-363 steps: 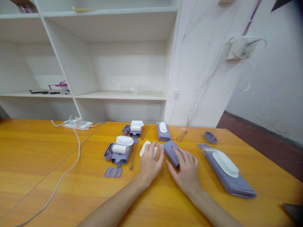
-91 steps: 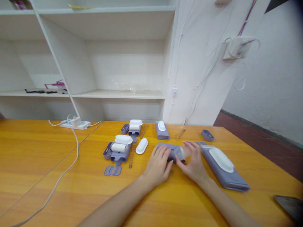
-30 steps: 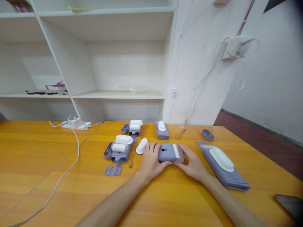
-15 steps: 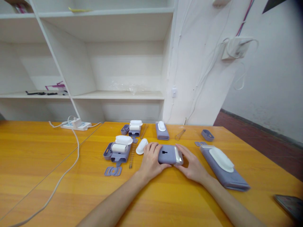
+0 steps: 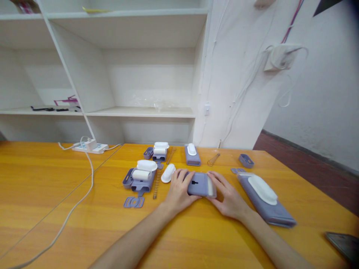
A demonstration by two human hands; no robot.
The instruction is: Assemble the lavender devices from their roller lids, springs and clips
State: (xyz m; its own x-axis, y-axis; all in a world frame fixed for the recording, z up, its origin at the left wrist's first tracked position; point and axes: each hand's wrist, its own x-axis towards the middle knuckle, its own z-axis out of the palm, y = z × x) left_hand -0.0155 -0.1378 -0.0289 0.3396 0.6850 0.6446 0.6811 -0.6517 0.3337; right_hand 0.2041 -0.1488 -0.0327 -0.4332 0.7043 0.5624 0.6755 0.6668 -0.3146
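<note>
A small purple case [image 5: 199, 184] with a dark slot on its face is held between both hands just above the orange table [image 5: 56, 186]. My left hand [image 5: 178, 190] grips its left end, fingers curled over the top edge. My right hand [image 5: 228, 194] closes round its right end, where a pale strip shows. A white oval cap [image 5: 168, 173] lies just left of my left hand. A metal spring [image 5: 156, 184] lies beside it.
A long purple case with a white pad [image 5: 265, 198] lies to the right. Purple and white part sets [image 5: 141, 175], [image 5: 159, 150], [image 5: 192, 154] sit behind. A flat purple clip [image 5: 134, 202], a small tray [image 5: 246, 160], a white cable [image 5: 84, 186], a power strip [image 5: 89, 147] and a phone [image 5: 343, 246] are also there.
Twelve seconds ago my left hand was on the white cap and my right on the purple case lying flat. Since then both hands have raised and turned the case, slot face toward me.
</note>
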